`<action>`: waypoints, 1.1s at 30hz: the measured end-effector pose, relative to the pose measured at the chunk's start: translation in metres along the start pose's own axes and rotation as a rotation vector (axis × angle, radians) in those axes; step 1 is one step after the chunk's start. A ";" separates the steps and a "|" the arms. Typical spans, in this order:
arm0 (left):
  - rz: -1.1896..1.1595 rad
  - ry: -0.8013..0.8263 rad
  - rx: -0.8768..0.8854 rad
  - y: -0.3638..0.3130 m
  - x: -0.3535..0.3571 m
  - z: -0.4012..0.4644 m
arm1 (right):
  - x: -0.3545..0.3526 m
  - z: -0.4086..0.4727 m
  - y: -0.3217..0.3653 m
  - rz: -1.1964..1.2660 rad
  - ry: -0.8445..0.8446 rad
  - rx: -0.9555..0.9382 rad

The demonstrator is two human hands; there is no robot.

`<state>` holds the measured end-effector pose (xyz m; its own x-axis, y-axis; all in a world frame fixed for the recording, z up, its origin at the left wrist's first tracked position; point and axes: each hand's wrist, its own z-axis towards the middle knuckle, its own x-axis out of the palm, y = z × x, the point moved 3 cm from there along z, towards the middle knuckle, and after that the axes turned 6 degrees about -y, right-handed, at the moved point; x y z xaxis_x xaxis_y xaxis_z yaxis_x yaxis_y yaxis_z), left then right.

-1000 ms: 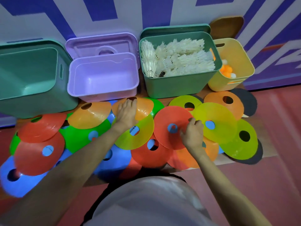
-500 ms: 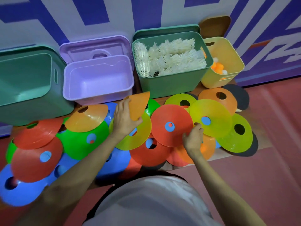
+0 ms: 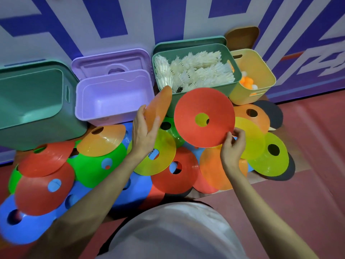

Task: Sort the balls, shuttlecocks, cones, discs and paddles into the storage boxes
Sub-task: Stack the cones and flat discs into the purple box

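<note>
My left hand [image 3: 144, 130] holds an orange disc cone [image 3: 158, 107] tilted on edge, just in front of the purple box [image 3: 112, 98]. My right hand [image 3: 232, 146] pinches the rim of a red disc cone [image 3: 203, 109], lifted and tipped up in front of the green box of shuttlecocks [image 3: 194, 71]. Several more disc cones in red, orange, yellow, green and blue lie overlapping on the floor, among them a yellow one [image 3: 158, 159] under my left wrist.
A large green box [image 3: 31, 101] lies at far left. A yellow box [image 3: 255, 79] holding orange and white balls stands at right. Dark round paddles [image 3: 272, 113] peek from under cones at right. The patterned wall is right behind the boxes.
My left hand has raised the orange cone up and toward the purple box. My right hand has taken hold of the red cone's edge and lifted it off the pile.
</note>
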<state>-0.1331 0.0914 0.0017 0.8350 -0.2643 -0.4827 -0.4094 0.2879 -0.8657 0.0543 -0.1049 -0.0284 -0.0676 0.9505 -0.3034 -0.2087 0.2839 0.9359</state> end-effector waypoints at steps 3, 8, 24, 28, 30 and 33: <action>-0.190 0.074 -0.169 -0.010 0.006 0.002 | 0.009 0.005 0.006 0.125 0.059 0.143; -0.622 0.176 -0.442 -0.021 0.022 -0.004 | 0.020 -0.004 0.010 0.210 0.170 0.221; -0.625 0.336 -0.779 -0.023 0.080 -0.030 | 0.003 0.007 -0.020 -0.044 0.290 0.116; -0.639 0.304 -0.822 -0.016 0.089 -0.031 | -0.016 0.014 -0.039 -0.161 0.128 0.179; -0.662 0.293 -0.836 -0.015 0.093 -0.029 | -0.030 0.017 -0.053 -0.240 -0.048 0.258; -0.669 0.261 -0.842 -0.013 0.097 -0.025 | -0.045 0.018 -0.074 -0.330 -0.157 0.439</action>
<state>-0.0558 0.0385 -0.0369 0.9185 -0.3474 0.1888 -0.1067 -0.6776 -0.7276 0.0906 -0.1661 -0.0805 0.0852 0.8001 -0.5937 0.2326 0.5635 0.7927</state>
